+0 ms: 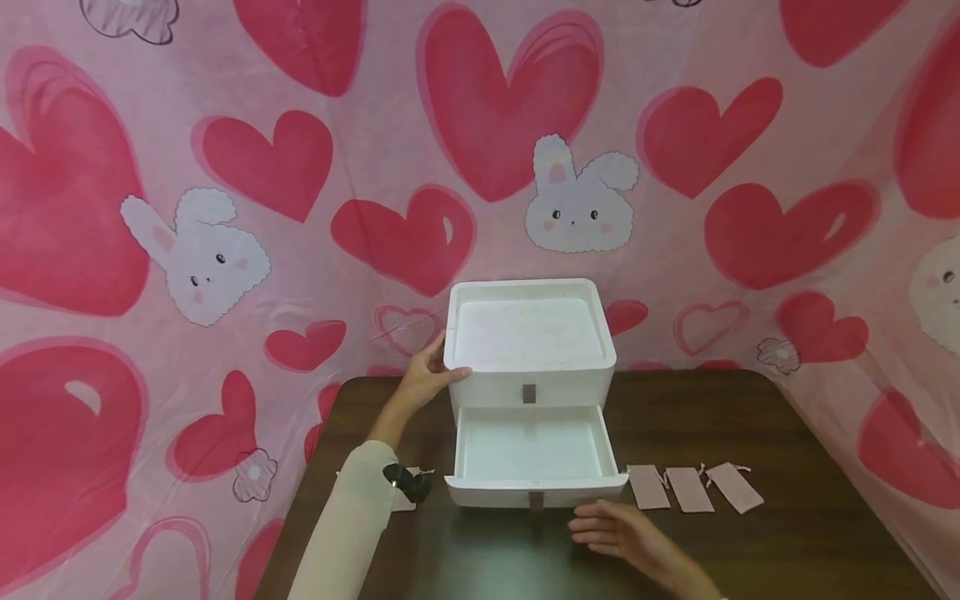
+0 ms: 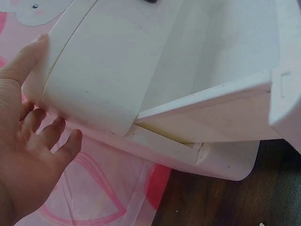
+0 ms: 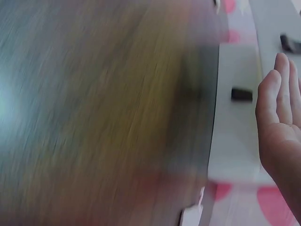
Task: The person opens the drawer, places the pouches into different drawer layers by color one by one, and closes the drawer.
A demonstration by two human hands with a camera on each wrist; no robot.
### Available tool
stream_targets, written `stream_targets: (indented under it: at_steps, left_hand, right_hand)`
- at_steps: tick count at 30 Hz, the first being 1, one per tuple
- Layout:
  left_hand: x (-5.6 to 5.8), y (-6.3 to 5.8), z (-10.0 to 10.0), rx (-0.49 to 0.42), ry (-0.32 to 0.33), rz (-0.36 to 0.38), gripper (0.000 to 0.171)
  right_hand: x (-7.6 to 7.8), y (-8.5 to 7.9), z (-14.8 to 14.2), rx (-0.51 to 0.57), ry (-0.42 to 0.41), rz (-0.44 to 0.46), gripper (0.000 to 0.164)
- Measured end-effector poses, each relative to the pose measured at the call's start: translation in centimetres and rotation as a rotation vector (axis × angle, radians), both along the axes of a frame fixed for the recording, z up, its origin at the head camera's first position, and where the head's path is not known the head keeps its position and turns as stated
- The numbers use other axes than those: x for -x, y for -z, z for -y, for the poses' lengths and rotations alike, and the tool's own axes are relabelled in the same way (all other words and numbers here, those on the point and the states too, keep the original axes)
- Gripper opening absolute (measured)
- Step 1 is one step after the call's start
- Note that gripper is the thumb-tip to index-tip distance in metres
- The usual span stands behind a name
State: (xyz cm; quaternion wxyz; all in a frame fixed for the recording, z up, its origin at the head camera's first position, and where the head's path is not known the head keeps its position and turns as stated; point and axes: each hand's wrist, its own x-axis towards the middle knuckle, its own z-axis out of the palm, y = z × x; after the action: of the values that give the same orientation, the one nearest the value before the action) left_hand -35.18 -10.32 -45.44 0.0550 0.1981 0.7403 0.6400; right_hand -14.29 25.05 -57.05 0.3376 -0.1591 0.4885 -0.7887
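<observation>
**Pale sleeve (image 1: pixel 341 517) in front, white lower drawer (image 1: pixel 491 495) standing out beyond**

The sleeve, on the person's left arm, rises from the bottom edge. Across from it, the right hand (image 1: pixel 615 533) has its fingers straight and together, gripping nothing, just by the right end of the lower drawer's front; whether it touches cannot be told. The drawer juts from the white drawer unit (image 1: pixel 487 388) on the dark table (image 1: pixel 480 558), with three pink pouches (image 1: pixel 690 490) in a row to its right. It looks like stiff, light plastic, smooth enough to slip under a palm; the gray tab (image 1: pixel 536 500) mid-front seems the surest hold. Farther back, the left hand (image 1: pixel 422 383) braces the unit's upper left corner, thumb at the front edge, fingers loose along the side. The hollow unit would probably slide if unsteadied. Behind hangs a heart-printed cloth (image 1: pixel 495 108).
</observation>
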Motion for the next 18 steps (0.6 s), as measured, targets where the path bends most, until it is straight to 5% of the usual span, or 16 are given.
stream_targets:
  at_steps: [11,18]
  left_hand:
    - [0.0,0.1,0.1,0.005,-0.003,0.002,0.091]
    - [0.0,0.1,0.1,0.004,0.001,-0.002,0.092]
  right_hand:
    - [0.2,0.2,-4.9,0.147,-0.007,-0.128,0.062]
    - [0.5,0.7,-7.8,0.188,0.067,-0.169,0.064]
